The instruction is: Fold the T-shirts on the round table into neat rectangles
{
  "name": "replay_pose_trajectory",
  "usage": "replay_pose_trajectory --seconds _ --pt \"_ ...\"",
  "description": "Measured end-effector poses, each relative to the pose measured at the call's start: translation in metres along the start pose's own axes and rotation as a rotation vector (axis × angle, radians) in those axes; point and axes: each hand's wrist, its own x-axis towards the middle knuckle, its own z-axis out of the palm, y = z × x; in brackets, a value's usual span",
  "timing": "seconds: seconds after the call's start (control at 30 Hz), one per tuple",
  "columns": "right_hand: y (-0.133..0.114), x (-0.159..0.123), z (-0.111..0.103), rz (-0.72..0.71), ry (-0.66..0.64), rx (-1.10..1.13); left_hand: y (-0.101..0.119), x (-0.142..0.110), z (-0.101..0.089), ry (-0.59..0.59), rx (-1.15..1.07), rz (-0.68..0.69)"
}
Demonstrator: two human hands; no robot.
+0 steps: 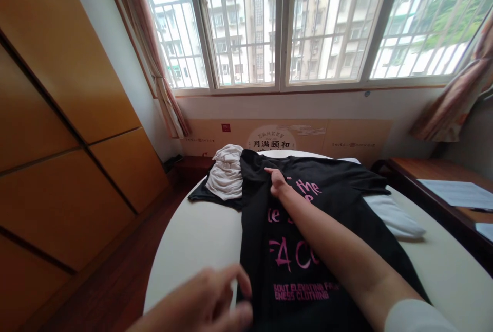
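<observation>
A black T-shirt (331, 203) with pink lettering lies spread on a round white bed (192, 239), its left side folded inward. My right hand (276, 181) reaches across it and rests near the collar, thumb out, fingers curled on the folded cloth. My left hand (215, 298) is at the shirt's near left edge, with fingers pinched on the hem. A crumpled white garment (227, 172) lies on a dark cloth at the far left of the bed.
A wooden wardrobe (57, 131) runs along the left over a dark wood floor (115, 280). A wooden desk (442, 183) with papers stands at the right. Another white cloth (393, 216) lies right of the shirt. A barred window and curtains are ahead.
</observation>
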Motion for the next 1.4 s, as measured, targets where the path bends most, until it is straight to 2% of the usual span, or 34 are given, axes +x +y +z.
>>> replay_pose_trajectory --seconds 0.07,0.17,0.23,0.3,0.4,0.5,0.6,0.7,0.8,0.9,1.0,1.07,1.17,1.27,1.4 --pt "0.002 -0.002 -0.001 0.015 -0.009 0.016 -0.017 0.069 -0.033 0.061 0.009 -0.055" --pt "0.004 -0.003 0.0 0.021 -0.016 0.034 -0.05 0.191 -0.074 0.391 0.165 -0.027" --pt "0.004 -0.003 0.0 -0.007 -0.007 0.047 -0.074 0.264 -0.09 0.492 0.285 -0.009" --pt "0.002 -0.001 -0.002 -0.063 0.023 0.059 -0.094 0.321 -0.095 0.429 0.38 -0.048" --pt "-0.002 0.007 -0.012 -0.159 0.11 0.056 -0.119 0.373 -0.092 0.292 0.436 -0.13" --pt "-0.007 0.022 -0.031 -0.238 0.255 0.005 -0.139 0.393 -0.092 0.29 0.448 -0.211" --pt "-0.012 0.036 -0.052 -0.291 0.428 -0.116 -0.157 0.397 -0.103 0.401 0.477 -0.319" --pt "-0.016 0.042 -0.066 -0.322 0.506 -0.302 -0.169 0.395 -0.115 0.46 0.47 -0.407" --pt "-0.021 0.038 -0.071 -0.33 0.492 -0.492 -0.173 0.394 -0.116 0.435 0.443 -0.462" --pt "-0.028 0.038 -0.067 -0.308 0.443 -0.629 -0.171 0.396 -0.108 0.442 0.446 -0.512" --pt "-0.039 0.047 -0.062 -0.257 0.398 -0.686 -0.165 0.402 -0.102 0.44 0.494 -0.526" --pt "-0.045 0.055 -0.06 -0.253 0.39 -0.699 -0.162 0.404 -0.102 0.387 0.54 -0.492" --pt "-0.049 0.064 -0.06 -0.327 0.405 -0.731 -0.159 0.405 -0.105 0.353 0.536 -0.492" --pt "-0.048 0.064 -0.064 -0.45 0.411 -0.798 -0.16 0.403 -0.106 0.429 0.461 -0.495" --pt "-0.048 0.057 -0.072 -0.615 0.405 -0.92 -0.162 0.396 -0.098 0.526 0.436 -0.425"
